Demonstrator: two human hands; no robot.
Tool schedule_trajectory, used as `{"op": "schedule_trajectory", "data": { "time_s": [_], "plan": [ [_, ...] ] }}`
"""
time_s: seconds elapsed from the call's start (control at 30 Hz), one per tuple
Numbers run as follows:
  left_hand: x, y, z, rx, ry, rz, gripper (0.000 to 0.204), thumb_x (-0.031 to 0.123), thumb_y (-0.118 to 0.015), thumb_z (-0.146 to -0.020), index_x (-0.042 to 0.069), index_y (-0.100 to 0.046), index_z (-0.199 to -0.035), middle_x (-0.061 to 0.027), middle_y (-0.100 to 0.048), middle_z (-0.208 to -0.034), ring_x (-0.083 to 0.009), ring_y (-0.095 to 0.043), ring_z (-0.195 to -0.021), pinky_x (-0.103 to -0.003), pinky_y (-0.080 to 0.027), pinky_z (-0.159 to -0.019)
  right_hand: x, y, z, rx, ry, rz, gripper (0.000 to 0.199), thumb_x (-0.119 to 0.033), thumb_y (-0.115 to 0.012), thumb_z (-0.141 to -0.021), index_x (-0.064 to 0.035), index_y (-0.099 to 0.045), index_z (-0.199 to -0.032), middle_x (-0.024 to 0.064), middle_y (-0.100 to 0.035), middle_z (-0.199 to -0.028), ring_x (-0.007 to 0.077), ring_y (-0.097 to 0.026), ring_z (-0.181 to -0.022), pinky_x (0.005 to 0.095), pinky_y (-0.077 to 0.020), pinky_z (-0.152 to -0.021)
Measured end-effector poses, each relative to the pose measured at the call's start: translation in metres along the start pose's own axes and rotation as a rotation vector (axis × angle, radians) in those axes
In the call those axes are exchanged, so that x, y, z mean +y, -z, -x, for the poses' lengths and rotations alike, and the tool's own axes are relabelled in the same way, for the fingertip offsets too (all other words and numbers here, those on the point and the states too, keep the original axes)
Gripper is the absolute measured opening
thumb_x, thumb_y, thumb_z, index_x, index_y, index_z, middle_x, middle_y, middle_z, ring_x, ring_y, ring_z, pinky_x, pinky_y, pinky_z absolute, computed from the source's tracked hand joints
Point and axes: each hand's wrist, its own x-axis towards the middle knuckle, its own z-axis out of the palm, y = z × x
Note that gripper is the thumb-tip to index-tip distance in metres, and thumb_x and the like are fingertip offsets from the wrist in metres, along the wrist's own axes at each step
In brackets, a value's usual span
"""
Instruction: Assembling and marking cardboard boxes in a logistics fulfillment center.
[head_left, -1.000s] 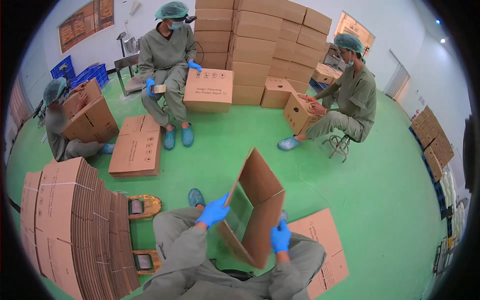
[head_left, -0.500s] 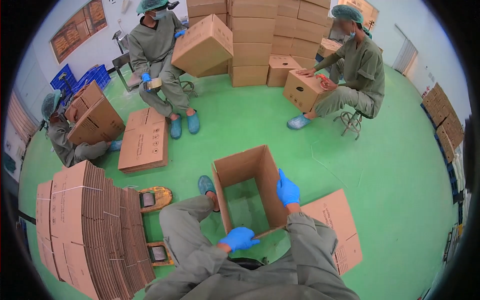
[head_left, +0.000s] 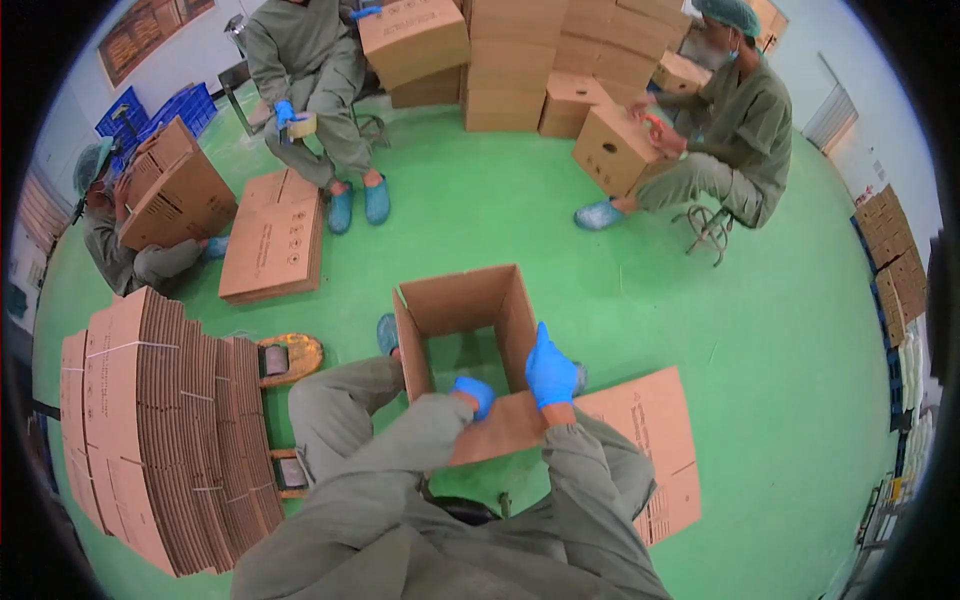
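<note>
An open-topped brown cardboard box (head_left: 455, 300) stands upright between my legs, and green floor shows through its bottom. My right hand (head_left: 551, 372), in a blue glove, grips the near right corner of the box, with one finger stretched up along the right wall. My left hand (head_left: 476, 394), also blue-gloved, is curled over the near side, its fingertips partly hidden in the box. A near panel (head_left: 495, 430) slopes out toward me below both hands. To the right of my leg a flat folded carton (head_left: 655, 440) lies on the floor.
Strapped flattened cartons (head_left: 180, 430) rise at my left beside a yellow pallet-jack fork (head_left: 292, 360). Ahead lies a smaller flat stack (head_left: 270, 240). Three co-workers handle boxes (head_left: 615, 150) around me. Stacked cartons (head_left: 515, 70) stand at the back; blue crates (head_left: 180, 110) are far left.
My left hand has moved from outside the near edge to over it, reaching into the box. The near panel now slopes toward me. The view has shifted slightly.
</note>
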Motion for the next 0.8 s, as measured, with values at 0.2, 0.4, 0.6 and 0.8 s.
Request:
{"op": "schedule_trajectory", "data": {
  "time_s": [0.2, 0.4, 0.6, 0.8],
  "plan": [
    [-0.039, 0.191, 0.045, 0.846, 0.075, 0.018, 0.113, 0.057, -0.078, -0.061, -0.001, -0.028, -0.144, -0.0288, -0.025, -0.148, -0.0432, -0.023, -0.139, -0.059, -0.026, -0.109, -0.004, 0.014, -0.006, -0.002, -0.006, 0.022, 0.045, -0.019, -0.043, -0.091, -0.0123, -0.047, -0.135, 0.0161, -0.067, -0.085, 0.0366, -0.065, -0.064, 0.0500, -0.0516, -0.056],
    [0.005, 0.142, 0.052, 0.223, 0.085, 0.497, 0.138, 0.073, -0.078, -0.044, -0.006, -0.025, -0.144, -0.0312, -0.027, -0.147, -0.0442, -0.025, -0.138, -0.060, -0.025, -0.107, -0.005, 0.020, -0.002, -0.040, -0.051, -0.002, 0.043, -0.019, -0.042, -0.091, -0.0122, -0.048, -0.134, 0.0174, -0.068, -0.089, 0.0369, -0.066, -0.067, 0.0499, -0.0518, -0.058],
    [0.026, 0.094, 0.042, 0.696, 0.057, 0.141, 0.134, 0.068, -0.080, -0.048, 0.003, -0.020, -0.148, -0.0272, -0.021, -0.151, -0.0427, -0.015, -0.142, -0.063, -0.018, -0.109, -0.005, 0.014, 0.001, 0.052, -0.007, 0.021, 0.042, -0.019, -0.045, -0.090, -0.0123, -0.051, -0.132, 0.0176, -0.068, -0.089, 0.0353, -0.066, -0.068, 0.0501, -0.0514, -0.058],
    [-0.043, 0.191, 0.028, 0.608, 0.143, 0.175, 0.142, 0.070, -0.082, -0.037, -0.004, -0.025, -0.144, -0.0242, -0.036, -0.141, -0.0366, -0.031, -0.135, -0.063, -0.020, -0.107, -0.011, 0.013, 0.001, 0.066, 0.006, 0.021, 0.042, -0.020, -0.049, -0.089, -0.0140, -0.052, -0.131, 0.0148, -0.068, -0.087, 0.0334, -0.065, -0.061, 0.0465, -0.0515, -0.054]
  ]
}}
